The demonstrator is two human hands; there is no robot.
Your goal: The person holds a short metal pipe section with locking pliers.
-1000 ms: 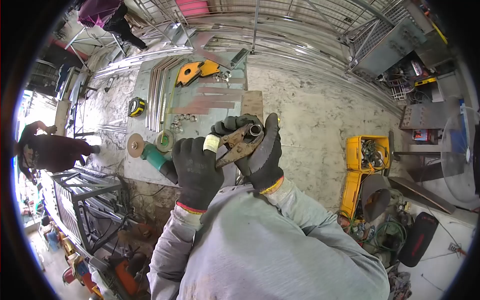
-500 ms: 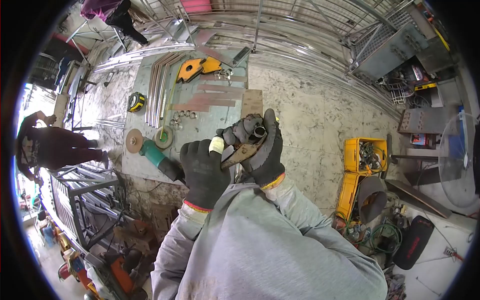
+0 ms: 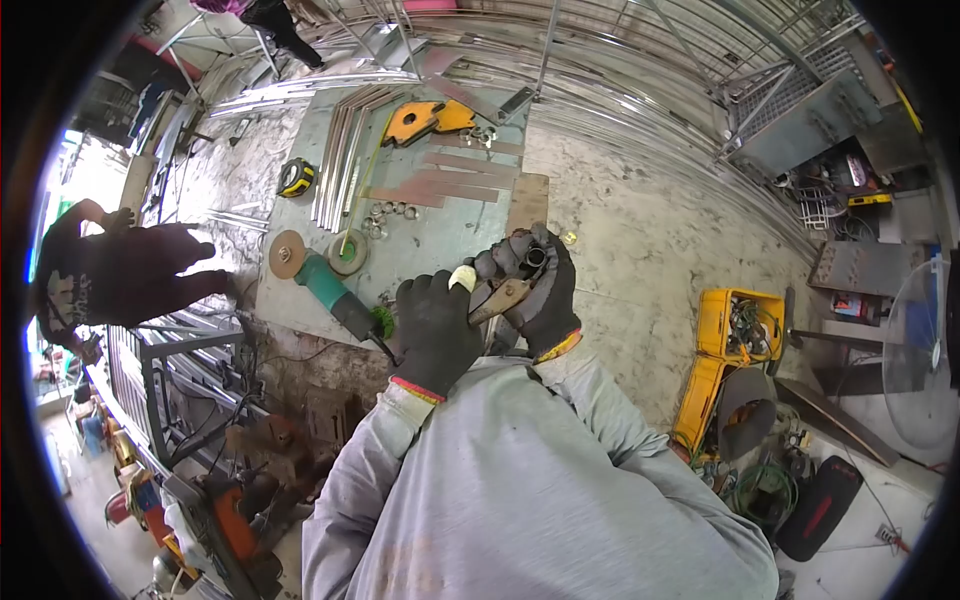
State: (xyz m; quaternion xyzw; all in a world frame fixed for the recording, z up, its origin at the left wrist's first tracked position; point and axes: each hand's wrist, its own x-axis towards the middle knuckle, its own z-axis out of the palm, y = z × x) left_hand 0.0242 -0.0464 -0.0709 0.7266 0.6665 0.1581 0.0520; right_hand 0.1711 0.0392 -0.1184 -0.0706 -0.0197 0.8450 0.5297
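Note:
My left hand [image 3: 435,332], in a dark glove, is closed around a rusty flat metal tool [image 3: 507,294] with a pivot-like round spot, resembling pliers. My gloved right hand [image 3: 556,312] is wrapped about a short round metal tube piece [image 3: 536,258], its open end facing up. The tool's front end lies against the right hand; their exact contact is hidden by the fingers. Left of my hands, an angle grinder [image 3: 325,292] with a brown disc lies on the grey sheet [image 3: 420,245]. Several small metal rings [image 3: 379,229] rest farther up the sheet.
Flat metal strips [image 3: 455,182], long tubes [image 3: 337,175], orange magnetic squares [image 3: 412,122] and a tape measure [image 3: 296,178] lie ahead. A yellow crate [image 3: 708,385] stands at right. One co-worker [image 3: 130,265] is at left, another [image 3: 275,28] at the far upper left.
The view has shifted, so the bench items appear farther right. My hands stay together on the tool and tube piece. The co-worker at left has changed leg and arm posture.

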